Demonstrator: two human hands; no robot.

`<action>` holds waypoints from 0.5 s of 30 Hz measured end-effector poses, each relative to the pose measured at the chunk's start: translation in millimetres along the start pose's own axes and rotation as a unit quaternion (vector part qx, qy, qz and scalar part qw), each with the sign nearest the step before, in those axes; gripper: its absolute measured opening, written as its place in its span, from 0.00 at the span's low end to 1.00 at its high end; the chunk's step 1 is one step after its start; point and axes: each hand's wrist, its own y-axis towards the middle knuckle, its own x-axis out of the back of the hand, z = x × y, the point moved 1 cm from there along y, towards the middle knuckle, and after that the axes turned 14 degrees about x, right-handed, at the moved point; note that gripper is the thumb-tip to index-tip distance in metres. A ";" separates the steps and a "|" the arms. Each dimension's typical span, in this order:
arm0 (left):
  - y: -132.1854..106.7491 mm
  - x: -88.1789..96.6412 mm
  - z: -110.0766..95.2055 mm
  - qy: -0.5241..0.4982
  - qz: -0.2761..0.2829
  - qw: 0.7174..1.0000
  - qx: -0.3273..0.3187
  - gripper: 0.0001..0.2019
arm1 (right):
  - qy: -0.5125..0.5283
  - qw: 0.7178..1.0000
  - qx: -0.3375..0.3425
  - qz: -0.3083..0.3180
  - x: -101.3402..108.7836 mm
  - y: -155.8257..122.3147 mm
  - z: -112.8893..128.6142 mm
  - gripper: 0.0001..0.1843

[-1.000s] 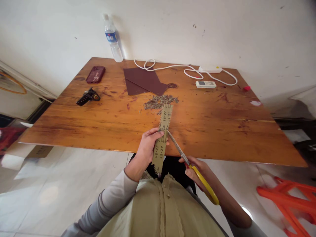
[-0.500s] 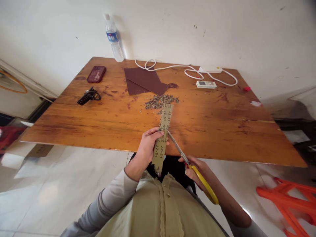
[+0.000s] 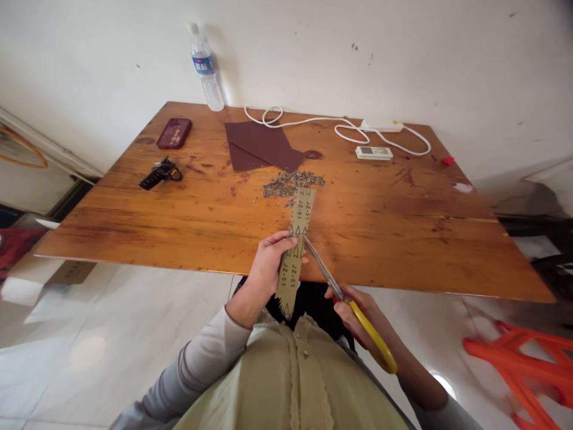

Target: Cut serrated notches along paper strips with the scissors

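Observation:
My left hand (image 3: 267, 264) is closed on a long tan strip of sandpaper (image 3: 298, 222) printed "JZ-51", held over the near edge of the wooden table (image 3: 403, 227). My right hand (image 3: 358, 313) grips yellow-handled scissors (image 3: 353, 310). Their blades reach up to the strip's right edge just by my left thumb. The strip's far end points at a pile of small cut scraps (image 3: 290, 182).
Dark brown sandpaper sheets (image 3: 262, 145) lie beyond the scraps. A water bottle (image 3: 205, 67), a red phone case (image 3: 174, 132), a black tool (image 3: 159, 174), a white cable (image 3: 313, 123) and a remote (image 3: 373, 153) sit farther back. An orange stool (image 3: 523, 361) stands at the right.

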 end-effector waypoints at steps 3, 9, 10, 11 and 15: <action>-0.9 -0.5 -0.3 -0.005 -0.001 1.000 -0.001 0.12 | -0.025 1.000 0.006 0.005 -0.2 0.2 7.9 0.08; -1.2 -1.0 -1.2 0.000 -0.004 1.000 0.005 0.13 | -0.005 1.000 -0.008 -0.006 -3.4 -3.0 -12.1 0.11; -1.0 -1.0 -1.2 0.001 -0.003 1.000 0.006 0.13 | -0.003 1.000 -0.007 -0.006 -3.3 -3.1 -16.0 0.11; -0.7 -0.9 -1.1 0.000 -0.002 1.000 0.006 0.12 | 0.003 1.000 -0.005 0.000 -3.2 -3.1 -19.2 0.13; 1.4 0.0 0.9 -0.005 -0.001 1.000 0.004 0.12 | 0.069 0.997 0.007 0.039 -4.2 -3.5 -21.8 0.23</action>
